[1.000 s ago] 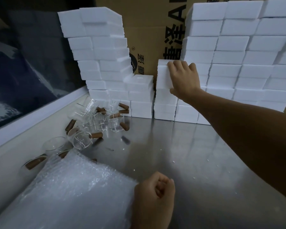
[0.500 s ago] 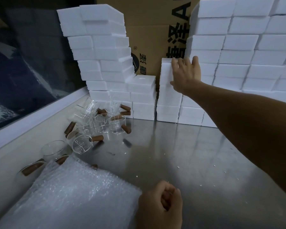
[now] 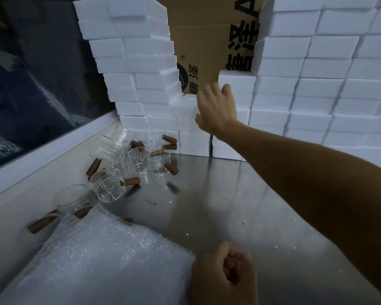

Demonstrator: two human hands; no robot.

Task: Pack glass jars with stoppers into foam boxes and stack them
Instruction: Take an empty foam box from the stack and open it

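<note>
I'm watching the right hand (image 3: 216,108) hanging open and empty before the stacked foam boxes (image 3: 235,84), probably picking the next one, while the left hand (image 3: 223,275) is idling fisted on nothing and the glass jars (image 3: 139,159) are waiting left.

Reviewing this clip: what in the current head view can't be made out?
- Right hand: motion-blurred; whether it touches the foam boxes is unclear.
- Left hand: curled into a fist; anything inside is hidden by its fingers.
- Foam boxes: closed, contents unseen.
- Cardboard box: print cut off by the foam stacks.
- Glass jars: overlapping, count unclear.
</note>
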